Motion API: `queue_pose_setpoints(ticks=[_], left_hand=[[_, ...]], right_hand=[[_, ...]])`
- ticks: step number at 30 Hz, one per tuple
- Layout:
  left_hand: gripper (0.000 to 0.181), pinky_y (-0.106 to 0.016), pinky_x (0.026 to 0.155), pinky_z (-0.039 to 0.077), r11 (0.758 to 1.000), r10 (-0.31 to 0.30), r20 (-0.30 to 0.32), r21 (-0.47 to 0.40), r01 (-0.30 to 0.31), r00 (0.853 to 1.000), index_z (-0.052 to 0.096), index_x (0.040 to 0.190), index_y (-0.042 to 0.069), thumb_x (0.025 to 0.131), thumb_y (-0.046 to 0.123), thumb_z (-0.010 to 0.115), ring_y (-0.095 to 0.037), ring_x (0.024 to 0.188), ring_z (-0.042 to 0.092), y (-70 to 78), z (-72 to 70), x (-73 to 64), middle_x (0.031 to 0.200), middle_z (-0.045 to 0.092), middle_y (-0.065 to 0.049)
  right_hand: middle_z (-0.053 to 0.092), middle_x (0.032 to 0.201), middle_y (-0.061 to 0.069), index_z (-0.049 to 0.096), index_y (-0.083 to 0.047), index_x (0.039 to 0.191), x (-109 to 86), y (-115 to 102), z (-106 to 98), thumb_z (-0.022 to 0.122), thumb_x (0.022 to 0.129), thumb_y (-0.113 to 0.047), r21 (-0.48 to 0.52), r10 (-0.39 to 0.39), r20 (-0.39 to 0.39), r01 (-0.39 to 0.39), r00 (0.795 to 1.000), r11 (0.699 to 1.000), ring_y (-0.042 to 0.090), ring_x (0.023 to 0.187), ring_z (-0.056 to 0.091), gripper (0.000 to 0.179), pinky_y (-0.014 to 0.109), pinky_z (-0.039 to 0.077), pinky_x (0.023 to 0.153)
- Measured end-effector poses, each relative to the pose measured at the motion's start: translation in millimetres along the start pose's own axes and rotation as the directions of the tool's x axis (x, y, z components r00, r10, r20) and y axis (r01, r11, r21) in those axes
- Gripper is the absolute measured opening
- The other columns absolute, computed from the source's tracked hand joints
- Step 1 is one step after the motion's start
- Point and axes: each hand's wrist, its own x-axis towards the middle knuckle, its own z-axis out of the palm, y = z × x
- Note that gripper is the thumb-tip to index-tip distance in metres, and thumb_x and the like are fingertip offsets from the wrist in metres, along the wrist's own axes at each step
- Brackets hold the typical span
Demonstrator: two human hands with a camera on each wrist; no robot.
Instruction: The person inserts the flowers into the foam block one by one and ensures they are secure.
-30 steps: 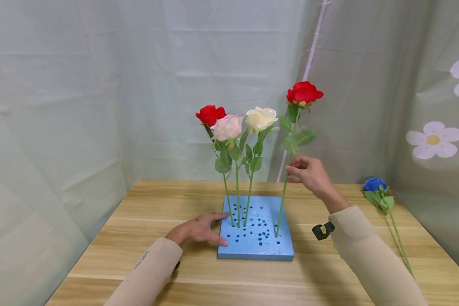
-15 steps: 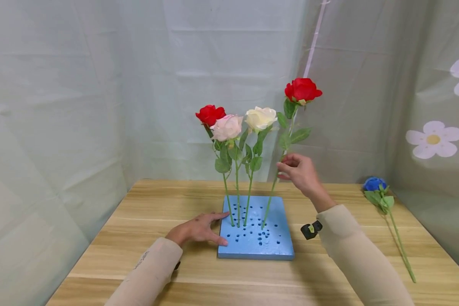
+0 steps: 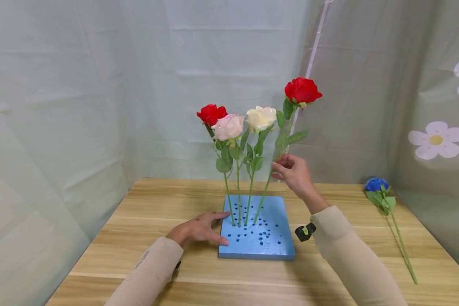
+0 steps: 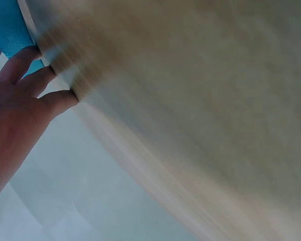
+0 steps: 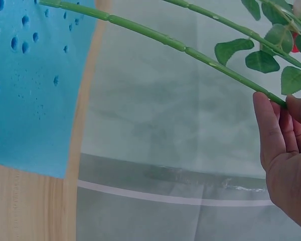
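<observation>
My right hand (image 3: 295, 175) pinches the green stem of a red artificial rose (image 3: 303, 90) between thumb and fingers. That stem tilts, its lower end at the holes of a blue board (image 3: 256, 250); whether it sits inside a hole I cannot tell. In the right wrist view the pinched stem (image 5: 145, 32) runs from the fingers to the board. My left hand (image 3: 200, 228) rests at the board's left edge, thumb and fingers spread. A second red rose (image 3: 211, 114), a pink rose (image 3: 228, 127) and a cream rose (image 3: 261, 118) stand in the board.
A blue rose (image 3: 376, 184) lies on the right of the wooden table (image 3: 183, 276), its stem towards the front. Pale curtains (image 3: 222, 51) hang behind and at both sides. A small black device (image 3: 305, 232) is on the right wrist.
My right hand has moved left with the red rose. Its stem's lower end has shifted from the board's right side to beside the cream rose's stem. The left hand stays put.
</observation>
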Motion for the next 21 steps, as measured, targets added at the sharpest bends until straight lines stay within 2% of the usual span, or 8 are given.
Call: queue_pose_setpoints(ticks=[7, 12, 16, 21], left_hand=[[0.098, -0.062, 0.114, 0.024, 1.000, 0.009, 0.000, 0.007, -0.009, 1.000, 0.036, 0.156, 0.027, 0.075, 0.055, 0.083, -0.041, 0.147, 0.022, -0.7, 0.1, 1.7, 0.160, 0.030, -0.016], [0.099, -0.062, 0.114, 0.025, 1.000, 0.018, 0.002, 0.013, -0.018, 1.000, 0.036, 0.156, 0.026, 0.075, 0.055, 0.084, -0.041, 0.147, 0.022, -0.4, -0.3, 2.5, 0.160, 0.029, -0.017], [0.099, -0.061, 0.114, 0.025, 1.000, 0.023, 0.000, 0.013, -0.023, 1.000, 0.036, 0.156, 0.025, 0.075, 0.055, 0.084, -0.040, 0.147, 0.023, -0.1, -0.4, 2.6, 0.160, 0.030, -0.017], [0.098, -0.060, 0.114, 0.026, 0.999, 0.030, -0.001, 0.016, -0.030, 1.000, 0.037, 0.156, 0.025, 0.075, 0.054, 0.084, -0.040, 0.146, 0.024, 0.4, -0.6, 2.0, 0.159, 0.032, -0.016]], right_hand=[[0.062, 0.098, 0.015, 0.058, 0.007, 0.109, -1.4, 4.8, 3.9, 0.064, 0.098, -0.007, -0.007, -0.002, 0.000, 0.002, 1.000, 1.000, 0.018, 0.084, 0.068, 0.018, 0.034, 0.060, 0.079], [0.061, 0.096, 0.015, 0.060, 0.007, 0.105, -4.8, 9.2, 7.1, 0.065, 0.098, -0.007, -0.014, -0.022, 0.023, 0.022, 0.999, 1.000, 0.021, 0.084, 0.068, 0.016, 0.032, 0.060, 0.077], [0.061, 0.095, 0.014, 0.061, 0.007, 0.104, -7.9, 11.3, 10.3, 0.065, 0.098, -0.006, -0.002, -0.044, 0.046, 0.045, 0.998, 0.999, 0.022, 0.086, 0.067, 0.016, 0.036, 0.059, 0.080], [0.061, 0.096, 0.014, 0.060, 0.008, 0.105, -9.2, 13.8, 14.1, 0.065, 0.098, -0.007, 0.015, -0.061, 0.065, 0.060, 0.996, 0.998, 0.024, 0.090, 0.066, 0.017, 0.036, 0.059, 0.081]])
